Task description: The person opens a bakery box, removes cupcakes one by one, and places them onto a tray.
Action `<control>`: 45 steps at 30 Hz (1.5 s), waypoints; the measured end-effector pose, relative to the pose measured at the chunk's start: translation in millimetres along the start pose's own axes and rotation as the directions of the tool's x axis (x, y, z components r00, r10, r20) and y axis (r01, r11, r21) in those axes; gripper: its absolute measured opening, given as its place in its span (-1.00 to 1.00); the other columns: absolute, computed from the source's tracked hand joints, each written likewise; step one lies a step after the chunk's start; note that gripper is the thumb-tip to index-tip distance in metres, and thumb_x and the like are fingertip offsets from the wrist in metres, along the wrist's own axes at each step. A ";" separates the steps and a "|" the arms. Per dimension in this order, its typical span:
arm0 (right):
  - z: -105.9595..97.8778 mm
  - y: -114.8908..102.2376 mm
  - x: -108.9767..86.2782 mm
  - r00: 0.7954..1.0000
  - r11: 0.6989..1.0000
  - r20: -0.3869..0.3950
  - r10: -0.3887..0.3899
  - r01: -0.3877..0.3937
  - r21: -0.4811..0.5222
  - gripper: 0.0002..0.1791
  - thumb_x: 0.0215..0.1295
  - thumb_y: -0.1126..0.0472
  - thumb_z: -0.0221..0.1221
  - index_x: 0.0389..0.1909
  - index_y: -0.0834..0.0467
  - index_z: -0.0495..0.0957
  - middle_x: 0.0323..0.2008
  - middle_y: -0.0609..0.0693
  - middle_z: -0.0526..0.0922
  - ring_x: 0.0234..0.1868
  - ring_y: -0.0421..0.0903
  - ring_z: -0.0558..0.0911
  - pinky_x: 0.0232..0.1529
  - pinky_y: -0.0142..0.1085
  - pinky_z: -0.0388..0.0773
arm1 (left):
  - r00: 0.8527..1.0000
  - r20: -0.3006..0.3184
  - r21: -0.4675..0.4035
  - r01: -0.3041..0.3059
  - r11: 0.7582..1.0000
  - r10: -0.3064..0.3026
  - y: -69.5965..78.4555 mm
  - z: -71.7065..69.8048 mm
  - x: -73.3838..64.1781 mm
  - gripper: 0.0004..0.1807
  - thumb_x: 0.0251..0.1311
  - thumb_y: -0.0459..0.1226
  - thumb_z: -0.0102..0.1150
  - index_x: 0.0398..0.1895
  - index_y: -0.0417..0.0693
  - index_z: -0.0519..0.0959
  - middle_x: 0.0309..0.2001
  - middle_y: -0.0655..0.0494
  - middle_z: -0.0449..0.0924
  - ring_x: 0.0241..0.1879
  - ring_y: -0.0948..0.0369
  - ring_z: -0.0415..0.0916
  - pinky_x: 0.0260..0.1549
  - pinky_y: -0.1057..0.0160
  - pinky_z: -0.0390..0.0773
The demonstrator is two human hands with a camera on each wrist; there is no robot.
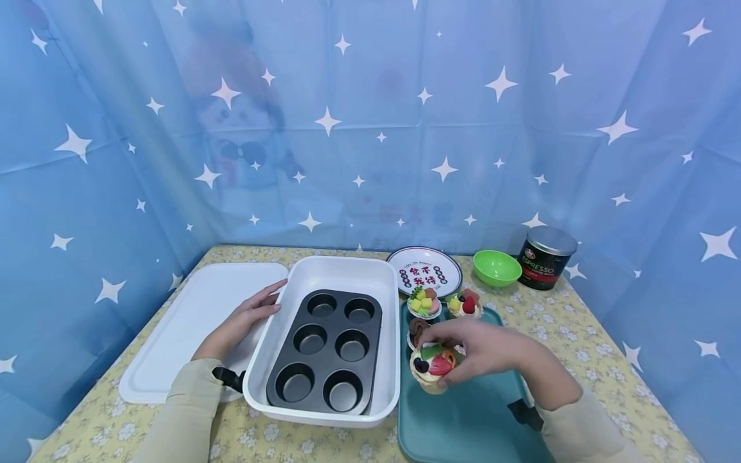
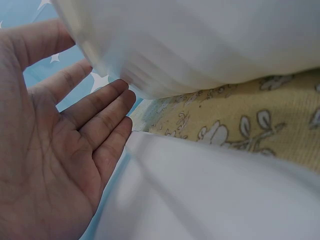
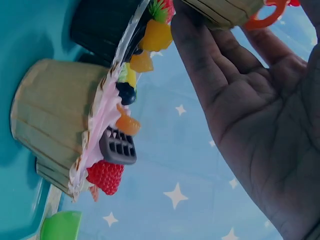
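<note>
My right hand (image 1: 485,350) holds a toy cupcake (image 1: 429,372) by its side, above the teal tray (image 1: 469,427). The cupcake has cream and fruit pieces on top; its tan pleated cup (image 3: 220,11) shows at the top of the right wrist view. Behind it on the tray stand several more cupcakes, among them a yellow-and-pink fruit one (image 1: 424,301) and a chocolate one (image 1: 418,331) partly hidden by my hand. My left hand (image 1: 246,321) rests with extended fingers against the left side of a white tub (image 1: 321,263). Inside the tub lies a dark six-cup muffin tin (image 1: 331,350), its cups bare.
A white lid (image 1: 202,308) lies on the floral tablecloth at left. Behind the teal tray sit a printed plate (image 1: 425,257), a green bowl (image 1: 496,267) and a black espresso tin (image 1: 545,260). A blue starry curtain (image 1: 382,161) encloses the table's back and sides.
</note>
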State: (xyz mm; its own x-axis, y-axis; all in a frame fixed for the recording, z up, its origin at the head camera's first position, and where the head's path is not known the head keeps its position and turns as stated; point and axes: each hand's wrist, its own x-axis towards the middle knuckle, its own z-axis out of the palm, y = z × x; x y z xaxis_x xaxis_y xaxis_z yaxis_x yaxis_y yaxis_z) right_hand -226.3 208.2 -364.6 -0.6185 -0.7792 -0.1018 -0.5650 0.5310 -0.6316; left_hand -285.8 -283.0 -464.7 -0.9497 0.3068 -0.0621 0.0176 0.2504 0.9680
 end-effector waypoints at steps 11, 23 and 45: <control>10.2 -1.4 5.6 0.981 0.994 0.189 0.032 -0.050 0.095 -0.44 0.14 0.01 0.47 0.19 -0.15 0.57 0.07 -0.31 0.58 0.05 -0.24 0.54 0.13 -0.20 0.53 | 1.000 0.017 -0.004 -0.019 1.000 0.019 1.2 -0.3 0.5 -0.34 0.48 0.01 0.04 0.57 0.48 0.12 0.57 0.06 0.06 0.53 -0.04 0.04 0.36 -0.22 0.19; 13.8 0.2 8.3 0.971 0.991 0.238 0.030 -0.060 0.120 -0.42 0.15 0.06 0.47 0.21 -0.13 0.55 0.06 -0.30 0.58 0.03 -0.23 0.54 0.16 -0.14 0.52 | 1.000 0.013 0.006 -0.026 1.000 0.026 1.1 -0.2 1.0 -0.34 0.48 -0.01 0.04 0.58 0.46 0.12 0.57 0.05 0.06 0.52 -0.05 0.05 0.34 -0.22 0.22; 10.6 1.4 3.4 0.958 0.977 0.272 0.090 -0.138 0.161 -0.40 0.11 0.10 0.50 0.18 -0.21 0.51 0.07 -0.27 0.57 0.08 -0.20 0.54 0.19 -0.06 0.49 | 1.000 0.014 0.008 -0.024 1.000 0.024 -0.3 -0.2 1.3 -0.35 0.49 -0.02 0.03 0.58 0.46 0.12 0.56 0.03 0.08 0.51 -0.06 0.08 0.32 -0.18 0.26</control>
State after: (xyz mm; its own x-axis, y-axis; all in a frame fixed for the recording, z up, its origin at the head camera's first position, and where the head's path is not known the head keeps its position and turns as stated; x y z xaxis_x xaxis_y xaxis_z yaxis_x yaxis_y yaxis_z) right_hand -223.5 202.8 -374.0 -0.4948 -0.7891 -0.3640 -0.3789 0.5728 -0.7268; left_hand -287.1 -282.8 -465.0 -0.9444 0.3260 -0.0425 0.0429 0.2503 0.9672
